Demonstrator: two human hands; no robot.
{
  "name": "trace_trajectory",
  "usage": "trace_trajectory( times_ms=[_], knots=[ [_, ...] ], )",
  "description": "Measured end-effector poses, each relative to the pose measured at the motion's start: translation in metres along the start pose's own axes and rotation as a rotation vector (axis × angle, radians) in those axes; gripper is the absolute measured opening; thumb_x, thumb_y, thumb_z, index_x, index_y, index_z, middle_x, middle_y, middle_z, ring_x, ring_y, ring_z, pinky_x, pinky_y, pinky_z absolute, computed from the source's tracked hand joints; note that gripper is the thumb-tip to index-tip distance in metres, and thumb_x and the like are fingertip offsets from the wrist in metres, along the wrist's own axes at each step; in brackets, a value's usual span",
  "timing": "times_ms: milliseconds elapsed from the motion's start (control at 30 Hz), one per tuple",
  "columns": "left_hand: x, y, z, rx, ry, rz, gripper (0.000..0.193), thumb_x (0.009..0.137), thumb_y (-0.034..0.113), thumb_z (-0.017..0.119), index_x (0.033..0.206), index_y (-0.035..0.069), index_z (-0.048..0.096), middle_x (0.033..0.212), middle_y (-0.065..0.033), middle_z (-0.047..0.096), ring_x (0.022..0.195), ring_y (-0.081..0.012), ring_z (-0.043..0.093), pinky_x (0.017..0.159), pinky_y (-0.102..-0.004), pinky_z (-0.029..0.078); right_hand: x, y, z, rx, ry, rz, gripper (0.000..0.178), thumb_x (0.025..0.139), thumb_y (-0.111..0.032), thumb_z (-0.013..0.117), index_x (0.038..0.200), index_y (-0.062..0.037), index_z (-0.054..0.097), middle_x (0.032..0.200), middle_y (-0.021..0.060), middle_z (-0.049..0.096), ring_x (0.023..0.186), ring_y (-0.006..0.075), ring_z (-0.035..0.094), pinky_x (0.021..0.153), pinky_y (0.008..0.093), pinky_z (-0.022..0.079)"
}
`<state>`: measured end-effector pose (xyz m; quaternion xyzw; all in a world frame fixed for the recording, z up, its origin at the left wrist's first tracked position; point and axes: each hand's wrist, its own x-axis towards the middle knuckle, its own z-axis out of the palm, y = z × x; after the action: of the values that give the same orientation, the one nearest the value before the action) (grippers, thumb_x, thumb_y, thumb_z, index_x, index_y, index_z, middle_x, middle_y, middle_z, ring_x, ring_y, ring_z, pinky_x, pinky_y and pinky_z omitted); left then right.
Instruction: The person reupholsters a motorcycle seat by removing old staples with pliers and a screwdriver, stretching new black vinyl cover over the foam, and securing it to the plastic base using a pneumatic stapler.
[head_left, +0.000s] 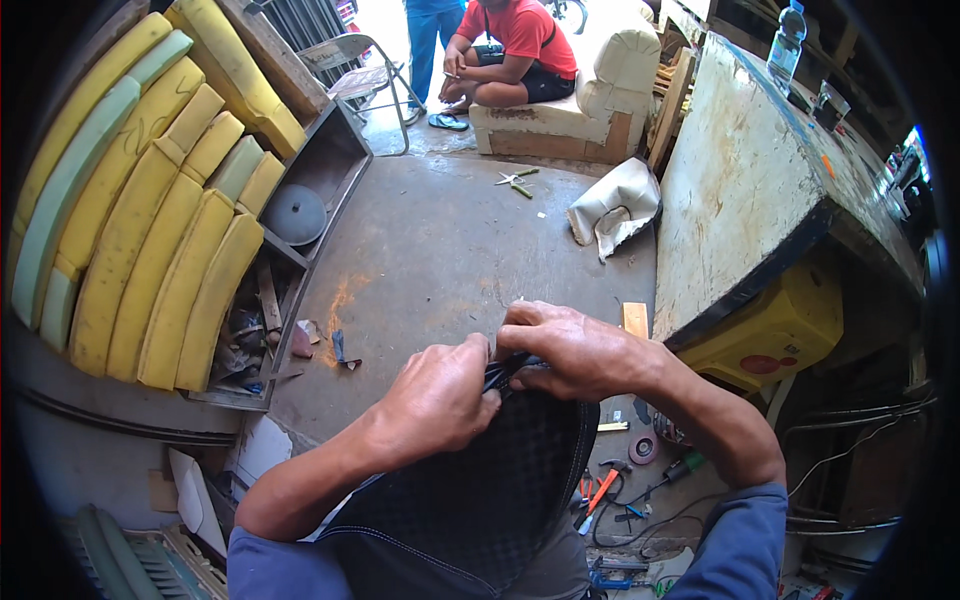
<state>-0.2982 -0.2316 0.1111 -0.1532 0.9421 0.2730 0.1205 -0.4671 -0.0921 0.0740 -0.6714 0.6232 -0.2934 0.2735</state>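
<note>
While the left grip (440,395) and the right grip (575,350) pinch the gathered upper edge of the black cover (450,490), we note that the two nearly touch. Some fingertips are hidden, so we cannot tell how many layers each one holds. If pressure is uneven, we judge that the folds may slip apart; if the two pull in opposite directions, the white stitching (581,450) could be strained. We locate the cover between and below both grips: its upper edge inside the pinch, its broad face spread toward the lap. Just right of the cover, a hammer (602,486) and a ring-shaped disc (643,448) lie on the floor (420,240); a loose corner could catch there. Well ahead of the cover, we find green-handled shears (520,185).
</note>
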Motion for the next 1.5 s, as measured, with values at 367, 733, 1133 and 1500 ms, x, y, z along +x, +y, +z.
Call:
trace_trajectory(
  times_ms=[367, 733, 1133, 1500],
  knots=[
    [-0.012, -0.010, 0.041, 0.140, 0.694, 0.284, 0.020, 0.080, -0.002, 0.068, 0.098, 0.002, 0.061, 0.107, -0.0195, 0.063, 0.080, -0.0383, 0.068, 0.070, -0.0479, 0.056, 0.002, -0.007, 0.048, -0.184, 0.447, -0.044, 0.021, 0.084, 0.001, 0.063, 0.102, 0.0014, 0.052, 0.100, 0.0218, 0.057, 0.091, 0.0415, 0.062, 0.081, 0.0480, 0.053],
    [0.030, -0.036, 0.027, -0.177, 0.597, 0.196, 0.022, 0.084, 0.001, 0.073, 0.104, 0.001, 0.065, 0.091, -0.0183, 0.069, 0.072, -0.0288, 0.069, 0.063, -0.0379, 0.053, 0.018, 0.000, 0.050, 0.013, 0.724, 0.185, 0.013, 0.091, -0.006, 0.067, 0.101, 0.0010, 0.062, 0.094, 0.0223, 0.068, 0.088, 0.0422, 0.069, 0.075, 0.0466, 0.055],
    [0.088, -0.100, 0.084, -1.475, -0.304, -0.180, 0.030, 0.101, 0.031, 0.071, 0.094, 0.002, 0.065, 0.083, -0.0017, 0.068, 0.063, -0.0045, 0.060, 0.053, -0.0223, 0.050, 0.027, 0.078, 0.030, 0.702, 0.023, 0.728, 0.044, 0.097, -0.038, 0.064, 0.105, 0.0045, 0.072, 0.084, 0.0143, 0.071, 0.075, 0.0210, 0.065, 0.074, 0.0382, 0.052],
    [0.088, -0.109, 0.151, -1.735, -0.369, 0.106, 0.039, 0.108, 0.034, 0.058, 0.114, -0.003, 0.067, 0.101, -0.0016, 0.071, 0.084, -0.0063, 0.066, 0.074, -0.0222, 0.055, 0.018, 0.033, 0.060, -0.107, 0.430, 0.419, 0.030, 0.098, -0.032, 0.064, 0.097, -0.0029, 0.071, 0.087, 0.0186, 0.070, 0.087, 0.0369, 0.069, 0.081, 0.0458, 0.055]
  ],
)
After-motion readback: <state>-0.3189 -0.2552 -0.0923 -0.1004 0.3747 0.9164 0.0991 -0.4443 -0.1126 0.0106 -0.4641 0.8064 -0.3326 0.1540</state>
